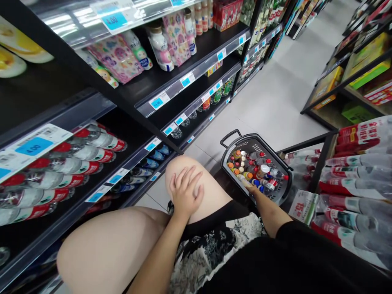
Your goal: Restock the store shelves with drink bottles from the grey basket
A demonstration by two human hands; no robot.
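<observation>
My left hand [187, 192] lies on my bare knee with its fingers spread, holding nothing. My right hand [252, 189] reaches over the near rim of a dark shopping basket [288, 185]. Its fingers are closed on a small pale bottle [244, 180], though the grip is partly hidden. Many small bottles stand packed in the basket, with orange, white, red and blue caps. Among them are a white-capped container [263, 170] and a red-labelled bottle [271, 184]. The basket's black handle [230, 139] sticks out at the far left end.
Shelves on the left hold rows of red-capped bottles [76, 153], with pink patterned packs [118, 57] and milk-drink bottles [161, 49] higher up. Stacked clear bottles [352, 212] and a price sign [304, 207] stand close on the right. A pale tiled floor [269, 94] runs along the aisle.
</observation>
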